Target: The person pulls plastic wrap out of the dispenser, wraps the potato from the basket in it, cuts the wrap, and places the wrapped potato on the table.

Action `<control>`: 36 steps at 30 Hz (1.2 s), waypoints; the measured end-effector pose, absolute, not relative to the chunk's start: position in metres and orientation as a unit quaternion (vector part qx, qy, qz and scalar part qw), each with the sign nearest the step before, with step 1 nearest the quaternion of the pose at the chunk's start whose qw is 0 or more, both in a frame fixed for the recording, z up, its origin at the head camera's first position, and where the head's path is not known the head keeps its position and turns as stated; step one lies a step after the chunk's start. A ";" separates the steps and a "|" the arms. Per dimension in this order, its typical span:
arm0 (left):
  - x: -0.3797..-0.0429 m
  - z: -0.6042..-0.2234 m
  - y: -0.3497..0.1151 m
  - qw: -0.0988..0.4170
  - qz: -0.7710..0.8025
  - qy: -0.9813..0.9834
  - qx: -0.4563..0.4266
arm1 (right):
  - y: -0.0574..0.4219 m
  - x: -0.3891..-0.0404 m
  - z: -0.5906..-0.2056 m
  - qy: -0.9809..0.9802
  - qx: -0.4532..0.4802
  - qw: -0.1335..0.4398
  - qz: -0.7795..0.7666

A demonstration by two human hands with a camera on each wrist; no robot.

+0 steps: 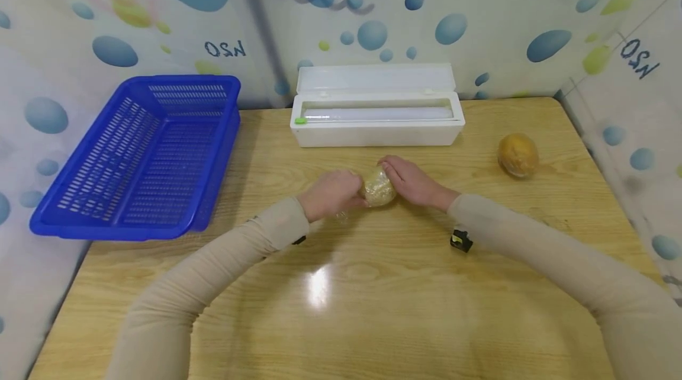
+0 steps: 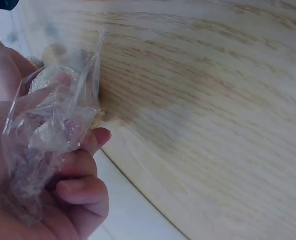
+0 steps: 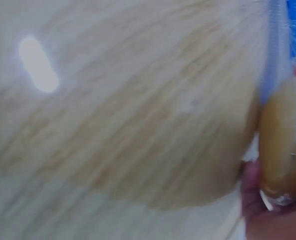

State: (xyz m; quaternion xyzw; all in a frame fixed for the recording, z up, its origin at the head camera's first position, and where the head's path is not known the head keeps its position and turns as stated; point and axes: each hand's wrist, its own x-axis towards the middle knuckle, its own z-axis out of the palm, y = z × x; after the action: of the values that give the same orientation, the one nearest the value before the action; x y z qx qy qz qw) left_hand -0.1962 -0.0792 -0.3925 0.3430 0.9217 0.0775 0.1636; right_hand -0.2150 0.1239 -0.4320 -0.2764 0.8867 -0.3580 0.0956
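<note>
Near the middle of the table, both hands are on a round yellowish fruit (image 1: 379, 187) wrapped in shiny cling film. My right hand (image 1: 410, 182) grips its right side, with the fingers over the top. In the right wrist view the fruit (image 3: 283, 142) looks smooth and orange-brown under the film. My left hand (image 1: 333, 193) is at its left side, fingers curled around a loose, gathered end of the cling film (image 2: 53, 130). That bunched film lies across the left palm and fingers in the left wrist view.
Behind the hands stands a white cling film box (image 1: 378, 131), its lid raised and a roll inside. A blue plastic basket (image 1: 213, 179) sits at the left. Another film-wrapped round orange fruit (image 1: 518, 155) rests on the wooden table (image 1: 373, 309) at the right.
</note>
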 end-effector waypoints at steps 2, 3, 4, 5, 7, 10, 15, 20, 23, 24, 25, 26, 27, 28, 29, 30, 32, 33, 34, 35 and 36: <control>-0.197 -0.391 -0.079 0.166 0.079 0.921 0.343 | 0.125 -0.213 -0.427 0.898 -0.274 0.099 -0.329; -0.197 -0.390 -0.079 0.167 0.081 0.921 0.342 | 0.126 -0.212 -0.424 0.903 -0.270 0.104 -0.317; -0.197 -0.389 -0.078 0.169 0.084 0.921 0.340 | 0.127 -0.211 -0.421 0.908 -0.265 0.109 -0.307; -0.197 -0.389 -0.078 0.169 0.086 0.921 0.339 | 0.128 -0.210 -0.418 0.911 -0.261 0.114 -0.299; -0.197 -0.387 -0.077 0.171 0.091 0.923 0.333 | 0.127 -0.209 -0.413 0.911 -0.248 0.135 -0.299; -0.197 -0.386 -0.076 0.168 0.087 0.929 0.319 | 0.125 -0.211 -0.409 0.909 -0.235 0.155 -0.307; -0.197 -0.387 -0.076 0.155 0.085 0.945 0.274 | 0.123 -0.221 -0.405 0.911 -0.207 0.168 -0.313; -0.196 -0.391 -0.078 0.127 0.091 0.949 0.272 | 0.122 -0.231 -0.404 0.912 -0.179 0.185 -0.319; -0.196 -0.395 -0.077 0.096 0.076 0.942 0.312 | 0.119 -0.234 -0.403 0.910 -0.174 0.195 -0.322; -0.196 -0.396 -0.076 0.085 0.064 0.939 0.327 | 0.118 -0.235 -0.403 0.909 -0.170 0.198 -0.325; -0.195 -0.397 -0.075 0.074 0.046 0.936 0.340 | 0.117 -0.235 -0.402 0.907 -0.163 0.201 -0.331; -0.195 -0.397 -0.074 0.064 0.028 0.933 0.353 | 0.116 -0.235 -0.401 0.905 -0.154 0.203 -0.340; -0.195 -0.397 -0.073 0.056 0.010 0.929 0.367 | 0.115 -0.236 -0.400 0.904 -0.145 0.205 -0.347; -0.194 -0.397 -0.072 0.051 -0.008 0.925 0.377 | 0.114 -0.236 -0.399 0.902 -0.137 0.205 -0.354; -0.193 -0.395 -0.070 0.047 -0.025 0.921 0.385 | 0.114 -0.236 -0.398 0.901 -0.130 0.205 -0.360; -0.192 -0.394 -0.068 0.044 -0.040 0.918 0.391 | 0.113 -0.237 -0.398 0.900 -0.123 0.203 -0.366; -0.190 -0.393 -0.065 0.043 -0.064 0.913 0.400 | 0.113 -0.238 -0.398 0.899 -0.117 0.198 -0.374; -0.189 -0.393 -0.063 0.041 -0.075 0.911 0.404 | 0.113 -0.239 -0.398 0.899 -0.117 0.195 -0.375; -0.188 -0.392 -0.061 0.037 -0.089 0.909 0.406 | 0.113 -0.240 -0.398 0.900 -0.120 0.191 -0.374; -0.186 -0.392 -0.059 0.027 -0.106 0.905 0.410 | 0.113 -0.241 -0.399 0.901 -0.122 0.188 -0.373; -0.185 -0.393 -0.057 0.013 -0.125 0.901 0.416 | 0.113 -0.241 -0.399 0.901 -0.125 0.187 -0.372</control>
State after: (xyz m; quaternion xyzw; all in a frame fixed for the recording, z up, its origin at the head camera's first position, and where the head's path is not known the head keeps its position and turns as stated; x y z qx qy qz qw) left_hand -0.1847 -0.0572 -0.3926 0.4160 0.9006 -0.1248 0.0130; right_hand -0.2413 0.1133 -0.3990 -0.1246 0.9006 -0.3719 0.1872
